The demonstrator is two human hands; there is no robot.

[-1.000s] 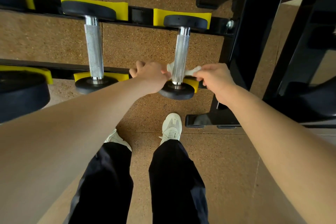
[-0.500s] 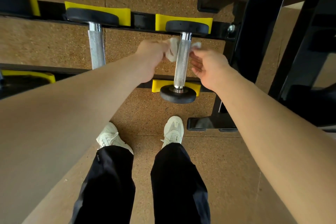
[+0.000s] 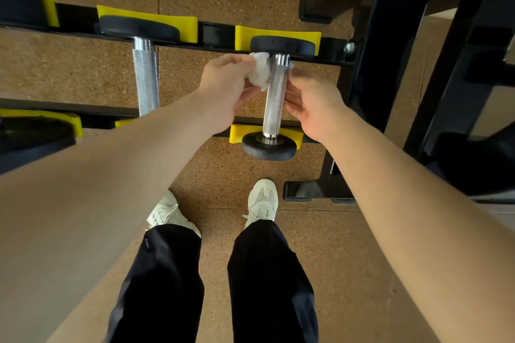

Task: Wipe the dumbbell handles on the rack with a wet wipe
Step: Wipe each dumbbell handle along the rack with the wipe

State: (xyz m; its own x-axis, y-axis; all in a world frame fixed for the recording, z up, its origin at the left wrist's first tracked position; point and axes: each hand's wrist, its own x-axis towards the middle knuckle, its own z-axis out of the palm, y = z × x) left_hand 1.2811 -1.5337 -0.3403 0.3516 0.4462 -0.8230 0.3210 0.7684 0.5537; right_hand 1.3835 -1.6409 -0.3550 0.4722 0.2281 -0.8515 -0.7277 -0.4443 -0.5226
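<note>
**Wipe bunched at the far end: mind the roll and the missed side**

The rack (image 3: 217, 36) carries its dumbbells across two black rails, and the dumbbell (image 3: 281, 46) you are working on is the small one at the right end. Push sideways on it and, I judge, it could roll or shift in its seats.

Your left hand (image 3: 225, 86) grips the wet wipe (image 3: 260, 72), bunched, against the left side of the handle (image 3: 274, 97), just below the far plate. Your right hand (image 3: 312, 103) sits just beside the handle's right side, fingers loosely straight. Its tips are blurred, so I cannot tell whether they touch steel or a scrap of wipe.

A wad like that cleans one side only, so the right face and the near length may go unwiped. The knurling could also snag and tear it.

The yellow cradles (image 3: 278, 32) are the holders here. This dumbbell's plates sit one in the far cradle, one in the near. The neighbouring dumbbell (image 3: 145, 78) has its far plate seated too, while its near end hides behind your forearm.
</note>
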